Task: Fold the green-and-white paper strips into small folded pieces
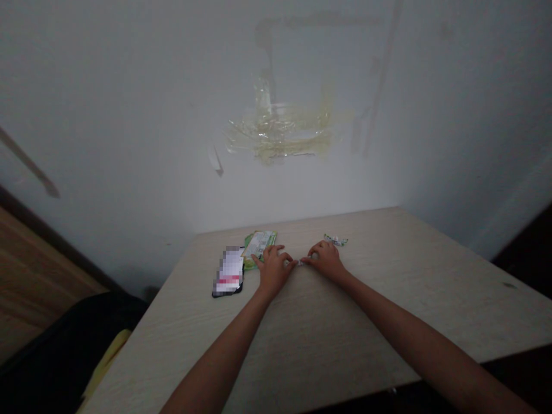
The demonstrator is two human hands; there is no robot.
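Over the middle of the table, my left hand [276, 268] and my right hand [326, 260] face each other with their fingertips close together. Both pinch a tiny whitish piece [301, 262] between them, too small to name. Just beyond my left hand lie green and white printed packets [260, 242], partly overlapping. A phone [229, 271] with a lit, blurred-out screen lies to the left. Behind my right hand is a small crumpled green and white wrapper [336, 240].
The pale wooden table [388, 276] meets a grey wall [172, 115] at its back edge. Peeling clear tape [284, 132] sticks to the wall. Dark cloth [77, 345] and a yellow cloth [106, 362] are at the lower left, beside brown wood [34, 276].
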